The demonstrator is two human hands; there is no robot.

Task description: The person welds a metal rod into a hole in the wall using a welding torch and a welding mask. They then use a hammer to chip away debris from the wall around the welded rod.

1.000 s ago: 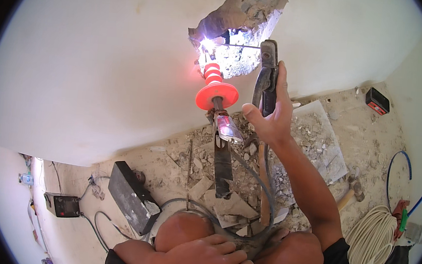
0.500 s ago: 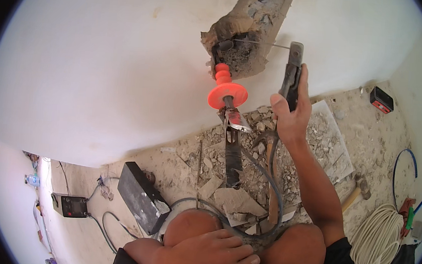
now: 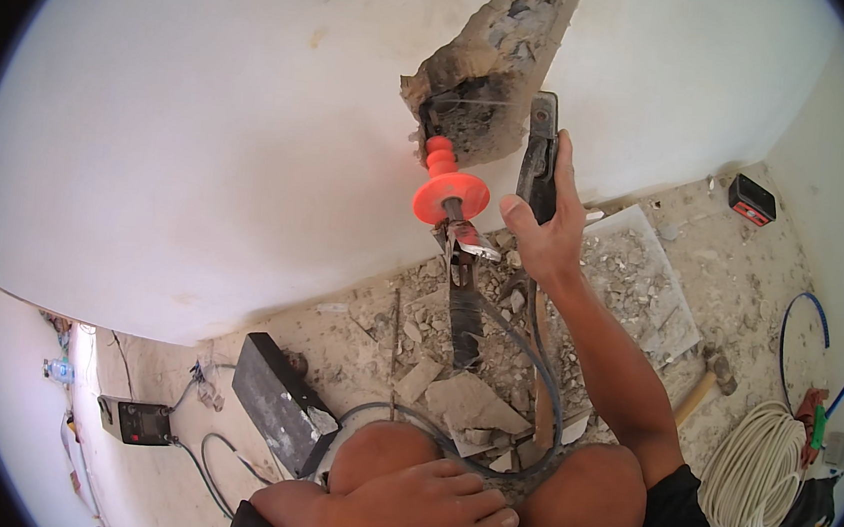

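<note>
In my right hand (image 3: 551,237) is a black welding electrode holder (image 3: 540,158), its head raised near the wall. A thin welding rod (image 3: 486,103) runs left from it toward the broken hole (image 3: 475,118). An orange-guarded chisel (image 3: 451,196) stands tilted with its far end in the hole's lower left edge. On the chisel's bare steel end sits a worn black clamp (image 3: 464,277) with a tape-wrapped handle. My left hand (image 3: 425,513) lies flat across my knees, fingers loosely stretched and holding nothing. The rod's tip is hard to make out against the dark hole.
Rubble (image 3: 470,403) and a dusty white board (image 3: 675,296) cover the floor below the hole. A grey cable (image 3: 558,406) loops before my knees. Left are a long black box (image 3: 284,402) and a small black unit (image 3: 135,421); right, a hammer (image 3: 702,388) and coiled pale cable (image 3: 756,458).
My right hand has moved left with the electrode holder, closer to the chisel and the hole. My left hand stays on my knees. The view has shifted slightly.
</note>
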